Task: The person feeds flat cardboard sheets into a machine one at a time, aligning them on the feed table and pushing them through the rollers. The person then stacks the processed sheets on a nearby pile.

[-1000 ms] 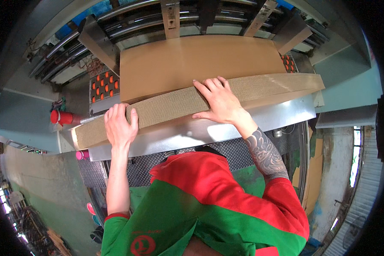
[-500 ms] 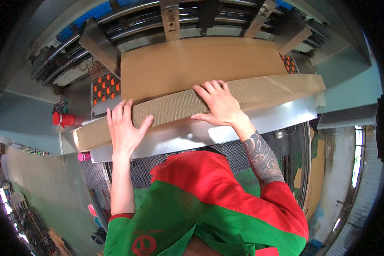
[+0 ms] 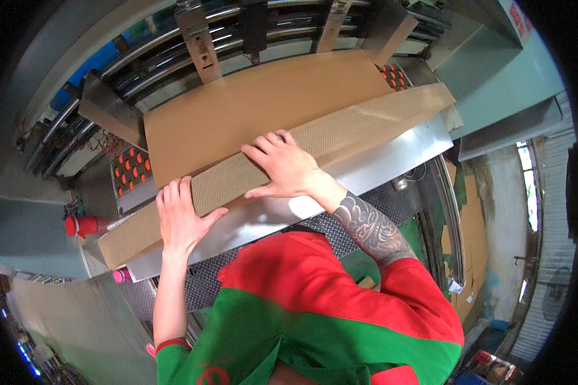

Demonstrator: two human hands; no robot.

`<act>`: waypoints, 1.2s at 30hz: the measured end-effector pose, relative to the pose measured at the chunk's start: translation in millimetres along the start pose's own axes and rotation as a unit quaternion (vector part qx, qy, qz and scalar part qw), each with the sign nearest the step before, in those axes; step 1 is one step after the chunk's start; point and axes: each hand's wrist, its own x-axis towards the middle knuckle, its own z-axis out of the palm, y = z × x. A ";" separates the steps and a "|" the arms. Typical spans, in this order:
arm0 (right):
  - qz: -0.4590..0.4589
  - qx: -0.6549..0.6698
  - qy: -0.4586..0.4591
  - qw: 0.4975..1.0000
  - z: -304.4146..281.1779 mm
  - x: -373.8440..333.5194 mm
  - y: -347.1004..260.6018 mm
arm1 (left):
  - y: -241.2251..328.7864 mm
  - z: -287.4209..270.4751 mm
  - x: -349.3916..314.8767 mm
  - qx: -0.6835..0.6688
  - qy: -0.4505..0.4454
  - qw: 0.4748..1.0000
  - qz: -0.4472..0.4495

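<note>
A long bundle of corrugated cardboard sheets (image 3: 359, 122) lies slantwise in front of me, its fluted edges facing up toward me. My left hand (image 3: 178, 218) spans its left part, fingers bent over the far edge and thumb spread toward the near side. Farther right, my right hand (image 3: 279, 165) grips the bundle near its middle, fingertips over the far edge, thumb at the near edge. Beyond the bundle a flat brown cardboard sheet (image 3: 257, 102) lies on the machine. A shiny metal plate (image 3: 392, 157) runs along the bundle's near side.
Metal brackets (image 3: 202, 48) and steel bars stand behind the sheet. Orange rollers (image 3: 132, 172) flank it. At the left are a red cylindrical part (image 3: 82, 226) and a pink knob (image 3: 121, 276). Dark tread plate (image 3: 331, 224) lies below the metal plate; loose cardboard (image 3: 472, 231) leans at the right.
The view has turned, so the machine and bundle now slope up to the right. Both hands stay on the bundle, and my right hand sits closer to my left.
</note>
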 end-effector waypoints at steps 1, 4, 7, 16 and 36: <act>-0.007 0.013 0.008 1.000 -1.1 -0.8 0.1 | 0.7 0.5 -0.2 -0.002 0.002 1.000 0.002; -0.008 0.042 0.011 0.999 -11.4 -7.6 6.1 | 2.0 2.6 0.7 0.003 0.016 1.000 0.005; 0.006 0.018 0.083 0.996 -36.8 -27.7 34.2 | 2.7 4.4 2.3 0.008 0.017 1.000 -0.002; 0.184 -0.078 0.071 0.977 -61.4 -88.4 158.2 | 2.5 10.1 4.8 0.020 -0.003 0.999 -0.025; 0.176 -0.044 0.174 0.968 -50.3 -171.4 122.9 | 18.3 26.1 -72.2 0.031 0.044 0.998 0.013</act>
